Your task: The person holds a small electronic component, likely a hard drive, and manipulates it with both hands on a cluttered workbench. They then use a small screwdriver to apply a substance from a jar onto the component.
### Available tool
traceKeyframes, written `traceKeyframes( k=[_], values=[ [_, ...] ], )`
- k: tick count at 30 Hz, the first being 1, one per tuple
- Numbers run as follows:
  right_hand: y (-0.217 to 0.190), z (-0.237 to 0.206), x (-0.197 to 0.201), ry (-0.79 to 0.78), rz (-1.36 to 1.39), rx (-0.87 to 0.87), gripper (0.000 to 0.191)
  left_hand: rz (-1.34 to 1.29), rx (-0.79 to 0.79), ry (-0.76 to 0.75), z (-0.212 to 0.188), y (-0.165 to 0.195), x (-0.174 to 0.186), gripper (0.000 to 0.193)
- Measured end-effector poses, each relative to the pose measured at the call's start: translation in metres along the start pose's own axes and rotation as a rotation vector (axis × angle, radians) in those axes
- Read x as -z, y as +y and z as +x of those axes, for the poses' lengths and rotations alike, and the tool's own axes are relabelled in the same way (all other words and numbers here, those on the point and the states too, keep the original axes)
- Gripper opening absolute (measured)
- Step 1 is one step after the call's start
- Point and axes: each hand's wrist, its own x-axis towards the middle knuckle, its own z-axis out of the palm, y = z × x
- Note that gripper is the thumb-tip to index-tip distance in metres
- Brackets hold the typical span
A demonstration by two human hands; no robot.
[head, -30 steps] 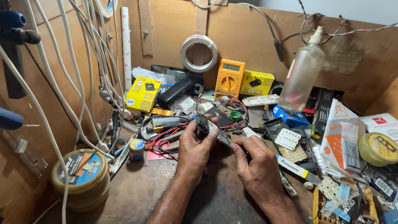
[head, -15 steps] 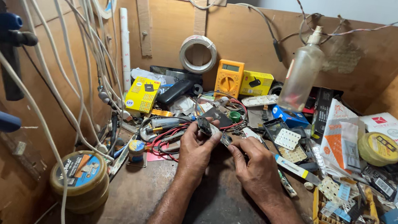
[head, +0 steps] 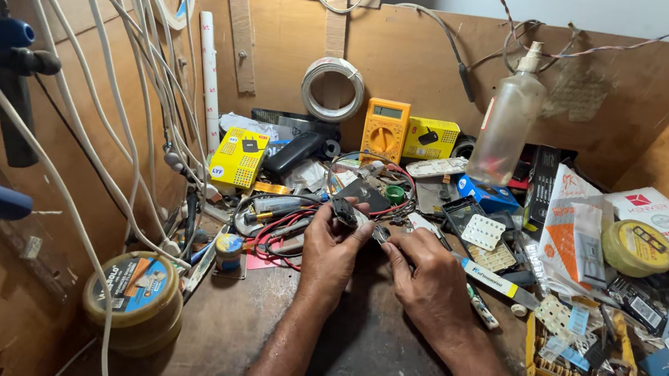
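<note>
Both hands are working together at the middle of a really cluttered dark wooden workbench. The left hand has its fingers curled and pinched around a small black plastic part, holding it up just above the bench, right at the near edge of the pile of junk. The right hand sits just beside it, fingers pressed together on a thin metal tool whose tip points left at the black part. Can't tell whether the tip actually touches it.

Stuff around them: a tangle of red and black wires just left of the left hand, and a yellow multimeter standing against the far plywood wall next to a small yellow box. A clear plastic spray bottle stands upright to the right of those. A coil of white wire hangs on the far wall. Near left there's a round tin with a blue and orange label, well apart from the hands. On the right, a yellow tray full of small parts sits near the right wrist, and a flat round yellow tin lies beyond it. White cables hang down the left wall.
</note>
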Motion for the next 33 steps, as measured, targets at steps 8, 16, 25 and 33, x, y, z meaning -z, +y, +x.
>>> traceKeyframes(
  k=[8, 16, 25, 33],
  values=[
    [-0.0025, -0.0037, -0.0029, 0.018, -0.172, 0.085, 0.015, 0.092, -0.033, 0.034, 0.0002, -0.0017, -0.0031, 0.040],
    [-0.0004, -0.0040, -0.0061, 0.046, -0.258, 0.050, 0.014, 0.135, -0.048, 0.046, -0.0009, -0.0035, -0.0022, 0.039],
    [-0.0020, -0.0018, -0.0007, 0.022, -0.017, 0.027, 0.014, 0.069, -0.034, 0.033, -0.0011, -0.0024, -0.0007, 0.042],
    [-0.0019, -0.0004, -0.0005, -0.022, 0.013, -0.033, 0.011, 0.093, -0.041, 0.026, -0.0011, -0.0014, -0.0021, 0.042]
  ],
)
